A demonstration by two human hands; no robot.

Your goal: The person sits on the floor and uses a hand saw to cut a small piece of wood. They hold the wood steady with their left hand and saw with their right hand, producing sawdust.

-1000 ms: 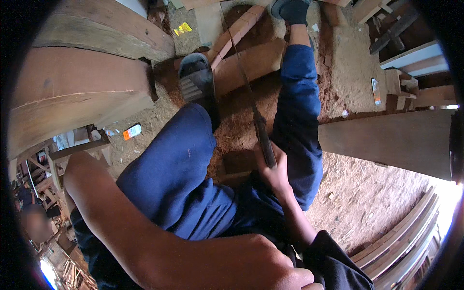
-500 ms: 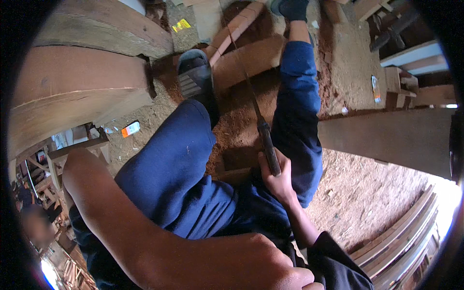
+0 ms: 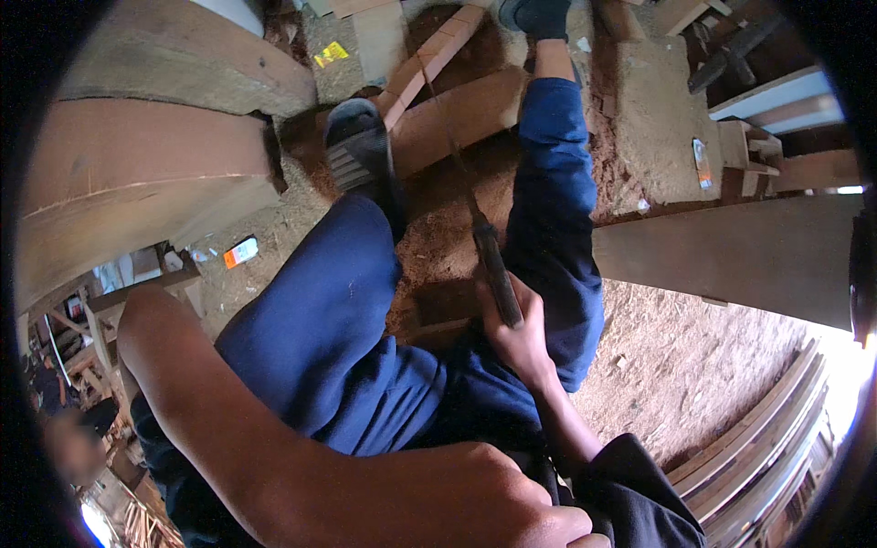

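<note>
dark tool handle (image 3: 494, 274); navy trousers (image 3: 311, 310); black slipper (image 3: 358, 146) (grey stripes)

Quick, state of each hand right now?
Left hand: cannot be told, cut off by the picture's lower edge.
Right hand: closed, holding the saw handle.

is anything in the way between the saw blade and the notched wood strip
Nothing visible: the right hand holds the saw, with its blade extending toward the notched wood strip. The left sandal sits beside that path; blade contact is unclear.

Close head fisheye, downward over legs (image 3: 315, 301), rim seemingly murky.
</note>
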